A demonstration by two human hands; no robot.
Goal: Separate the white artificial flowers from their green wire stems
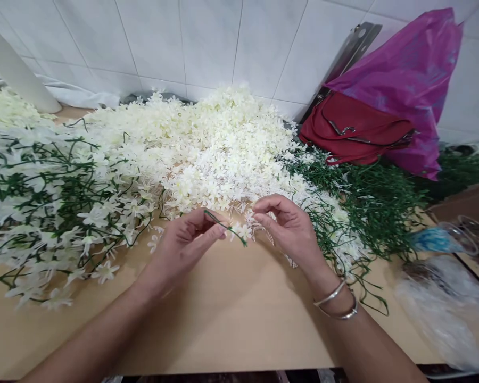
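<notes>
My left hand (191,239) pinches a thin green artificial flower stem (217,219) between thumb and fingers. The stem points right and downward, and a small white artificial flower (245,232) shows beside its forked tip. Just to the right, my right hand (287,226) has its thumb and index finger brought together in a pinch. Whatever lies between those fingertips is too small to make out against the white petals. Directly beyond both hands spreads a large heap of loose white artificial flowers (227,143) with thin pale stalks.
White flowers on green stems (64,186) pile up at left. Bare green stems (379,197) lie at right, below a red bag (355,127) and a purple plastic bag (407,74). Clear plastic (443,308) rests on the table (223,324) at right. A tiled wall (207,42) stands behind.
</notes>
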